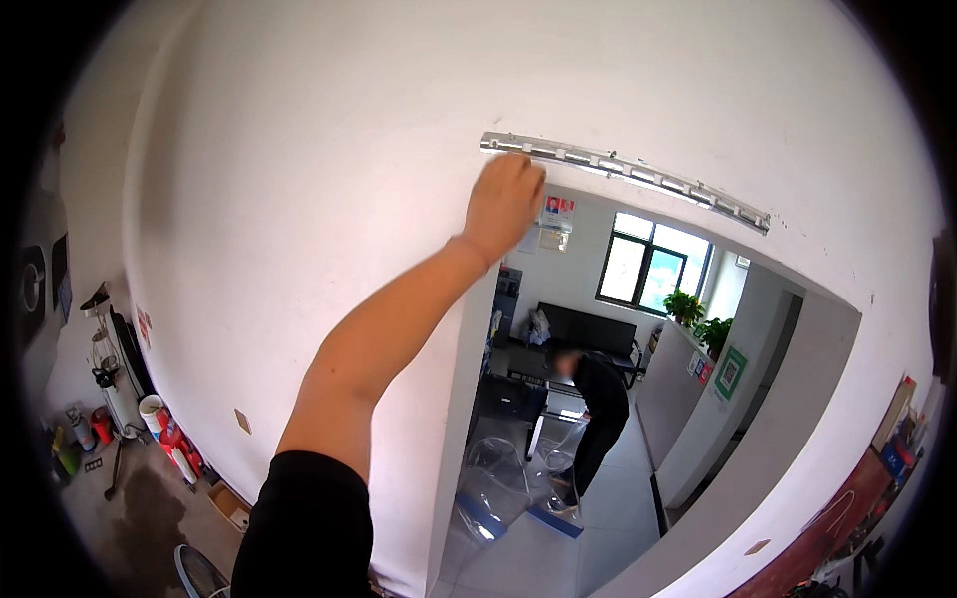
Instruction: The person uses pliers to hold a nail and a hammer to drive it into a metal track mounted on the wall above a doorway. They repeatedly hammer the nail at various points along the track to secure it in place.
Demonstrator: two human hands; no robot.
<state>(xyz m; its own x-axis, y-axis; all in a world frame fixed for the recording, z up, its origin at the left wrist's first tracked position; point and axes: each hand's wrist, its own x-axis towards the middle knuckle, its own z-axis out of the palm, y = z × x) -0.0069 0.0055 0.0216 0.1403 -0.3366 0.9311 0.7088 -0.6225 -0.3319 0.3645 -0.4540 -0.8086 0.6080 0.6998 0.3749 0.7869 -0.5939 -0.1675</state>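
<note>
A long metal hanging rail (653, 179) with evenly spaced notches is fixed to the white wall above a doorway. My left hand (506, 204) is raised to the rail's left end, its fingers curled closed just under the lower edge. Whatever those fingers hold, if anything, is hidden behind the hand. My bare forearm and black sleeve rise from the lower edge. My right hand does not show. Through the doorway, clear plastic curtain strips (493, 478) with blue end bands lie loosely on the floor.
Beyond the doorway a person in black (601, 399) bends over the plastic strips. Farther back are a black sofa (588, 329), a window and potted plants (683, 306). Fire extinguishers (174, 444) and buckets stand at the lower left. A dark red table (827, 528) is at the right.
</note>
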